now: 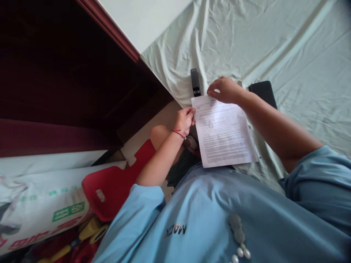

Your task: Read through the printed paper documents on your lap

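Observation:
A printed sheet of paper point(223, 131) lies on the pale green bedsheet point(246, 44) at the bed's edge. My left hand point(185, 119) is closed on the sheet's left edge, a red cord round its wrist. My right hand point(225, 90) presses curled fingers onto the sheet's top edge. A black stapler point(195, 82) lies just beyond the paper's top left corner, close to both hands but touched by neither.
A black phone point(263, 93) lies on the bedsheet right of my right forearm. A dark wooden cabinet point(68, 65) fills the left. Below it sit a red plastic stool point(115, 182), a printed white sack point(41, 204) and yellow toys point(87, 233).

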Demonstrator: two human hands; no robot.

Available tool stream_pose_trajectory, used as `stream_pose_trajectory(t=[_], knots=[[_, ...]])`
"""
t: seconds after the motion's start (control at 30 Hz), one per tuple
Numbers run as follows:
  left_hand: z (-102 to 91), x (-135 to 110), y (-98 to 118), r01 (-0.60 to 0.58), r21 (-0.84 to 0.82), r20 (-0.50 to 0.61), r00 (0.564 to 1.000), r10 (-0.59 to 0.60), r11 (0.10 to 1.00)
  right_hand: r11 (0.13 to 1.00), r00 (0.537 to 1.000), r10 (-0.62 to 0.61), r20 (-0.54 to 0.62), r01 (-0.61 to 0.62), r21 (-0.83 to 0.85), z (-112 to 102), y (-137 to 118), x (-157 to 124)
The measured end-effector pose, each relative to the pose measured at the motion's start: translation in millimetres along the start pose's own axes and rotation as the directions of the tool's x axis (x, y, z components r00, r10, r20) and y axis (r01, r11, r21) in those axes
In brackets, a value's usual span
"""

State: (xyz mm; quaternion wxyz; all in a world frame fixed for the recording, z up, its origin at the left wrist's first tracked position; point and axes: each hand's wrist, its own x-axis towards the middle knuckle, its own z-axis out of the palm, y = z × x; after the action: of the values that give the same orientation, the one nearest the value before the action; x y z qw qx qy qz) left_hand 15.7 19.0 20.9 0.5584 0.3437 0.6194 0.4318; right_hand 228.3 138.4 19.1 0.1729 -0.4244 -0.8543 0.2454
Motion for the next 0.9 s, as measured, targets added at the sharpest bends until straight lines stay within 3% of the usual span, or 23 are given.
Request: stream_pose_trajectory(t=[0.17, 0.37, 0.63, 0.9], knots=[[4.5, -9, -4, -0.028, -0.050, 0.026, 0.999, 0.030, 0.998, 0.996, 0.993, 0.051, 0.108, -0.059, 0.068, -13, -30, -6], [6.6, -17, 2, 0.038, -0.024, 0.018, 0.999, -0.038, 0.999, 0.990, 0.986, 0.069, 0.151, -0.087, 0.115, -19, -40, -12], [11.5, 9, 15, -0.024, -0.045, -0.072, 0.997, 0.021, 0.999, 0.989, 0.990, 0.041, 0.137, -0.060, 0.136, -13, -45, -13], [8.7, -5, 25, 0.080, -0.151, 0.125, 0.990, -0.062, 0.985, 0.953, 0.985, 0.076, 0.153, -0.117, 0.279, -29, -45, -26]])
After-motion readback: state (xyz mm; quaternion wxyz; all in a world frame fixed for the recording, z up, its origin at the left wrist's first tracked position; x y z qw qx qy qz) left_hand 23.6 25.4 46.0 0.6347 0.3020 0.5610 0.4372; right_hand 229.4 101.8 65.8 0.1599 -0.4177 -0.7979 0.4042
